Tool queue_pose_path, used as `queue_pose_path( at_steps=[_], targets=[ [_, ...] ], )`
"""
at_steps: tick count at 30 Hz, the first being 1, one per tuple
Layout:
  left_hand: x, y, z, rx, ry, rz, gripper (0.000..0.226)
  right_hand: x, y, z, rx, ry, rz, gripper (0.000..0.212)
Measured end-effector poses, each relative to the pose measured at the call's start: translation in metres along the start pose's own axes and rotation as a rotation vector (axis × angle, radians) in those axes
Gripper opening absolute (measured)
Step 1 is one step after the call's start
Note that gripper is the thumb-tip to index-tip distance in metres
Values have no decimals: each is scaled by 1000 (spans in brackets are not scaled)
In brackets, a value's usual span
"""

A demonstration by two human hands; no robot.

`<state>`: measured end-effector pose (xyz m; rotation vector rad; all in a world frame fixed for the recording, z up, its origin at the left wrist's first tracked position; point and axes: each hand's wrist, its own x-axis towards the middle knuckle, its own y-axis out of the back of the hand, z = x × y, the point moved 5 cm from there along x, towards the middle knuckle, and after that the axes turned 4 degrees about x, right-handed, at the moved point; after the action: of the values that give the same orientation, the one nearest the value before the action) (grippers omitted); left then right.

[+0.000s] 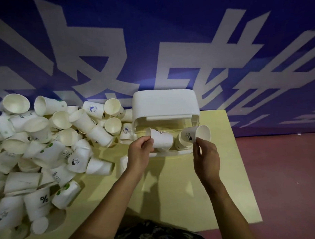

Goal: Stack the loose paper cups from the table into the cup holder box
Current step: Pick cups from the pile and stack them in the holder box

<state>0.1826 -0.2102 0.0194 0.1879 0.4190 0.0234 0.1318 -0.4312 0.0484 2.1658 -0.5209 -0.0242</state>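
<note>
We see a blue wall banner with large pale characters (150, 48) filling the far side, and below it a pale yellow flat tabletop (173, 190) with a reddish floor (280, 168) to its right. Across the left half of the table sprawls a big heap of loose white paper cups (47, 150), lying on their sides and at all angles, some printed with small dark logos, one with a percent sign.

At the far edge of the table, just right of the heap, stands the white plastic cup holder box with a rounded lid and clear front (164, 108). Inside its open lower part we see a few white cups; how they are stacked we cannot tell.

Our left hand (140, 150) curls its fingers around a white paper cup with a dark logo (162, 139), holding it on its side at the box's front opening. Our right hand (206, 157) pinches a second white paper cup with a small dark print (196, 134) by its lower wall, tilted with its mouth facing right, just at the box's right front corner.
</note>
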Motion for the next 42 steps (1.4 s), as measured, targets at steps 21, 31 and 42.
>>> queue_pose_path(
  at_steps=[21, 31, 42],
  targets=[
    [29, -91, -21, 1026, -339, -53, 28, 33, -73, 61, -236, 319, -402, 13],
    [-9, 37, -66, 680, -138, 288, 21, -14, -75, 4, 109, 296, -516, 21],
    [-19, 152, -132, 882, 130, 352, 39, -138, -182, -35, 654, -895, -896, 14]
  ],
)
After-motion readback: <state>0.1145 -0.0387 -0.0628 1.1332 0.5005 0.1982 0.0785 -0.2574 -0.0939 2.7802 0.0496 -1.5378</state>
